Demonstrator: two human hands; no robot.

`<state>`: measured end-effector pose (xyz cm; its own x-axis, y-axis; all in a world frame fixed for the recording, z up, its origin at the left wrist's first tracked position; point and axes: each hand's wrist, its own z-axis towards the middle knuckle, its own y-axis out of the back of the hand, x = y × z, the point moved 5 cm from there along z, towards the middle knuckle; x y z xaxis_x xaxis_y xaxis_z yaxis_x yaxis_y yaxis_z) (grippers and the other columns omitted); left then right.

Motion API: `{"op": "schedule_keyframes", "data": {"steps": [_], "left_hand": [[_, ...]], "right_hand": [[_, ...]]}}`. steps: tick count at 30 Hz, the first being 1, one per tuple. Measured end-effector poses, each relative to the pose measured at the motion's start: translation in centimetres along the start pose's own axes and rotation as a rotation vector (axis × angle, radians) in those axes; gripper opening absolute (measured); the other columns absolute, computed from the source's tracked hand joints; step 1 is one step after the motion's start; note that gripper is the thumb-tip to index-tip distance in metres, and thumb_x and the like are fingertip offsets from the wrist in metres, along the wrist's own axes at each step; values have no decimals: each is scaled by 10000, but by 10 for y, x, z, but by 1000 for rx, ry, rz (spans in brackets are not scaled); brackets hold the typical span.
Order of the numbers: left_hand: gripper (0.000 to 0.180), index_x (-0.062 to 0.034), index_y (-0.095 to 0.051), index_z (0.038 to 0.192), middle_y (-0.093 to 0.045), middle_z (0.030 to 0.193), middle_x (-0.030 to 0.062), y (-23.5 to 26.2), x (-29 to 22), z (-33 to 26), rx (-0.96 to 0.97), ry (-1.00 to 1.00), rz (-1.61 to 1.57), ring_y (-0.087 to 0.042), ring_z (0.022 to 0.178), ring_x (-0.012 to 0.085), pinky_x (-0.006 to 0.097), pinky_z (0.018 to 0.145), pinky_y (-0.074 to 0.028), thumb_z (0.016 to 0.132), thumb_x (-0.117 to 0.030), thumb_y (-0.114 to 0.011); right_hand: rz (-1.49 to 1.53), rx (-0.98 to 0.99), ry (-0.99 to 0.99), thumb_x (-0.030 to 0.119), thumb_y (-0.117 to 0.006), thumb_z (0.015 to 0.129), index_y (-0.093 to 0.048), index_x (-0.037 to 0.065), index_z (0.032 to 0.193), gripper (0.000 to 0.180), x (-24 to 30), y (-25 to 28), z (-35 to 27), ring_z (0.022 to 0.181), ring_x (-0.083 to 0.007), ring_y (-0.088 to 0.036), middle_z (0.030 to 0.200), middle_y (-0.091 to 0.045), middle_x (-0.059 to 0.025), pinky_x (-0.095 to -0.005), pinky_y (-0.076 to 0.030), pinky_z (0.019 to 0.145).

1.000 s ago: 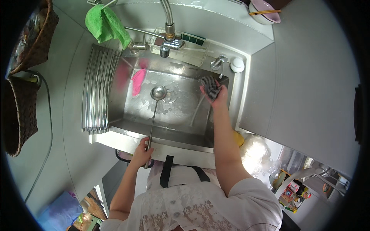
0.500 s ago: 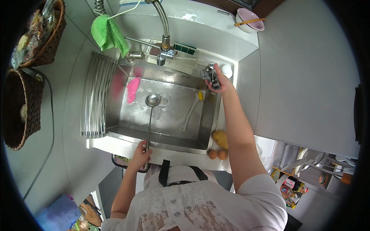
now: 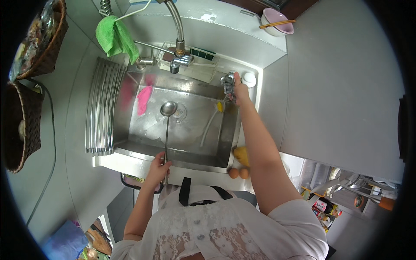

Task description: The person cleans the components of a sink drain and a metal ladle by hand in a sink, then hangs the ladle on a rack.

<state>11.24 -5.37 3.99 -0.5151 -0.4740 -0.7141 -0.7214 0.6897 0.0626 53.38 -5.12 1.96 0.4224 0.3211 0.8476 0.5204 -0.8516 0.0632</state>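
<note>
My left hand (image 3: 157,170) is closed around the handle of a long metal ladle (image 3: 167,134) at the sink's front edge. The ladle's round bowl is at the far end, over the sink near the drain. At the far right corner of the sink (image 3: 182,163), my right hand (image 3: 241,90) grips a crumpled grey and black patterned scrubber or cloth (image 3: 229,85); its exact kind cannot be made out. A white round-topped container (image 3: 248,79) stands just beside that hand. In the basin are a pink cloth (image 3: 144,99) and a yellow-headed brush (image 3: 219,106) with a pale handle.
The faucet (image 3: 175,65) reaches over a wire rack (image 3: 203,73) at the back. A roll-up drying rack (image 3: 103,108) covers the left side. Eggs (image 3: 234,173) and a yellow potato-like item (image 3: 241,156) sit by my right arm. A bowl with chopsticks (image 3: 277,24) stands behind.
The whole view has shifted slightly, moving the scene to the left. My right hand has turned a little with the grey scrubber or cloth. My left hand still holds the ladle.
</note>
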Motion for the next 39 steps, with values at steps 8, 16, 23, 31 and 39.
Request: {"op": "schedule_keyframes", "data": {"steps": [8,16,23,31,39], "left_hand": [[504,67,-396,1227,-545,693,40,-9,-16,-11,78,4,-37,-518,539,98,241,468,-419,774,-29,-594],[379,52,-536,1104,-541,677,7,-14,-16,-41,115,24,-139,-473,496,65,212,446,-390,742,-6,-637],[378,5,-578,1110,-561,722,-9,-2,-30,-81,119,25,30,-457,534,35,190,472,-368,736,-7,-630],[473,-7,-566,1126,-654,849,79,45,-71,-127,141,-195,389,-559,668,98,239,633,-461,666,99,-538],[476,-18,-552,1153,-623,950,53,67,-61,-130,128,-396,783,-534,760,69,211,650,-449,689,86,-543]], "right_hand": [[93,90,-68,599,-523,787,-562,6,716,599,5,-5,-5,417,-181,-493,540,-503,-65,-293,-371,354],[335,145,-3,334,-527,868,-544,32,981,323,-48,-41,-78,576,-196,-567,777,-592,-74,-289,-425,418],[-509,262,849,186,-519,846,-471,51,1202,384,-39,-79,-133,1054,-330,-459,1178,-461,-188,-382,-393,880],[-1255,722,1474,123,-548,759,-471,161,1236,484,-54,-92,-141,1257,-288,-310,1315,-410,-61,-423,-202,1067],[-1196,1119,1202,193,-546,791,-512,79,973,217,-58,-109,-108,940,-305,-520,973,-551,-128,-390,-437,756]]}}
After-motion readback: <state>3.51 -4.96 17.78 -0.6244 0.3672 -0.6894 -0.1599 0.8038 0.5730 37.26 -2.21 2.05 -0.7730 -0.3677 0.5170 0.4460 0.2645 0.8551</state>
